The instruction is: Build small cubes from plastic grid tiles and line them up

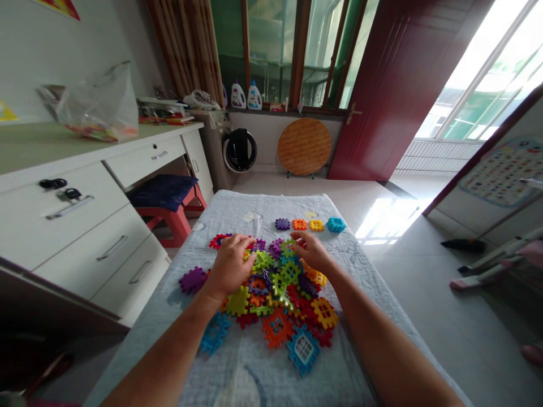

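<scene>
A heap of colourful plastic interlocking tiles [291, 272] with notched edges lies on the cloth-covered table. My left hand [232, 263] is over the heap's left side, fingers loosely bent and thumb apart, with no tile visible in it. On the far right side my right hand [313, 249] hovers by the heap, its fingers slightly curved and apart. Beyond it stand a purple tile [282, 224], an orange tile [299, 224], a yellow tile [316, 225] and a blue joined piece [336, 225] in a row. Nearer me lie a blue window tile [304, 349] and an orange tile [277, 328].
The table wears a pale blue cloth [263, 209]. To the left are a white desk [85, 226] with drawers and a pink stool [178, 226] with a dark cushion. A washing machine [216, 147], a round wooden tabletop [304, 147] and a red door [377, 96] are farther back.
</scene>
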{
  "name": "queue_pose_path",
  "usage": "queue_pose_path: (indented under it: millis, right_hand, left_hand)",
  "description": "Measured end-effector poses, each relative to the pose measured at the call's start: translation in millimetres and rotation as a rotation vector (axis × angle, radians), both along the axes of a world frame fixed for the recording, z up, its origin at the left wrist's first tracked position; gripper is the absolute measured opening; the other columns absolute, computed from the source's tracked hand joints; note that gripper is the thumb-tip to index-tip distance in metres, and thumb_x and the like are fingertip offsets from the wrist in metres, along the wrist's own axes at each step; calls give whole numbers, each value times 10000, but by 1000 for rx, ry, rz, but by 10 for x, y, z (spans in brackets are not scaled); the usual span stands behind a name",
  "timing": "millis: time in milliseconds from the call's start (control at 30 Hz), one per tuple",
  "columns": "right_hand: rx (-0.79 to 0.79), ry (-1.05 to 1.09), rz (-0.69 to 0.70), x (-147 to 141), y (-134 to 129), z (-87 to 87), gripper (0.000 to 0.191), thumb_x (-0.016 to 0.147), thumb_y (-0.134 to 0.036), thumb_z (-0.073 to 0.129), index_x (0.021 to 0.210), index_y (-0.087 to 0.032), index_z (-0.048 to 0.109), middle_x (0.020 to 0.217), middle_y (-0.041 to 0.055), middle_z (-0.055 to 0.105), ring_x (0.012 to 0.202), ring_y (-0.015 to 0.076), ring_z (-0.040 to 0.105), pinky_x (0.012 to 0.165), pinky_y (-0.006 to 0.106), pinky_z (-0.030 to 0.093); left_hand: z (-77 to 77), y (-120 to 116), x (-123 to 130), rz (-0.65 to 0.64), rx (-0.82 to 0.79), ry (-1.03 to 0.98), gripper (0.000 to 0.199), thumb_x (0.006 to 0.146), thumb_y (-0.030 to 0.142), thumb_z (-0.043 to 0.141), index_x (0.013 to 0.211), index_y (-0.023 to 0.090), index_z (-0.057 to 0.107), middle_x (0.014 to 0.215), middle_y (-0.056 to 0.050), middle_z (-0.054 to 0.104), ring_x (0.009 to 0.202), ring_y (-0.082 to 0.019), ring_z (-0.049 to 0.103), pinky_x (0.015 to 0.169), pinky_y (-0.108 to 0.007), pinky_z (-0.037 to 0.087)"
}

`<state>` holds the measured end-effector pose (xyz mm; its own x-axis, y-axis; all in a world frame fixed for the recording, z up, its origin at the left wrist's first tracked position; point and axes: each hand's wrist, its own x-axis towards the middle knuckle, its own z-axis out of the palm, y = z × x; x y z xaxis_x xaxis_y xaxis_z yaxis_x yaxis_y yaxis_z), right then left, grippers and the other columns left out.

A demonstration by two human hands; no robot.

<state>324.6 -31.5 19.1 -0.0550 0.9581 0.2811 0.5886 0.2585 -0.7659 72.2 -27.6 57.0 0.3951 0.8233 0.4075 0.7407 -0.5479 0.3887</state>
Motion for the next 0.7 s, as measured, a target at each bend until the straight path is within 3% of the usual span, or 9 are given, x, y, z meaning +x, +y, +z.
queue_pose_path:
  millis: [100,167,333,433,567,700]
  right_hand:
    - [81,-193,45,-3,-29,7,428,693,-86,523,1102,-176,607,1152,97,611,1047,225,543,956,413,416]
    - [75,-266,80,-7,-42,15,534,643,-47,504,1154,-175,590,1233,104,586,1150,253,487,1004,433,371]
    - [16,-350,178,-24,-43,28,547,658,-54,477,1180,-179,581,1161,88,631,1111,254,518,985,430,370]
    - [19,-351,172,-22,-37,24,526,673,-58,486,1177,-170,584,1138,102,621,1104,258,512,979,434,371]
    - [62,-314,161,-3,-40,14,547,650,-66,537,1184,-179,576,1129,107,559,1075,257,505,959,439,397]
    - [161,-212,92,-5,-54,49,535,627,-72,581,1145,-202,584,1066,75,507,1022,231,510,936,413,433]
  left_hand:
    - [56,-117,200,-140,-42,77,246,807,246,565,1035,209,650,1050,-66,620,1014,-243,534,944,-380,405]
    - [84,-195,341,-205,-87,137,226,808,273,579,1005,212,669,1027,-63,631,987,-242,534,915,-379,416]
    - [72,-294,579,-174,-106,301,247,792,409,589,852,194,695,948,-86,627,946,-260,525,857,-393,414]
    - [34,-284,623,-134,-154,305,200,729,379,643,792,193,675,908,-75,625,919,-253,528,822,-370,414]
    - [44,-235,577,-155,-268,136,120,697,298,650,760,196,644,871,-46,637,886,-226,542,803,-337,406]
    - [123,-170,436,-229,-449,-212,87,740,265,599,740,182,573,758,-5,610,756,-162,555,724,-286,418]
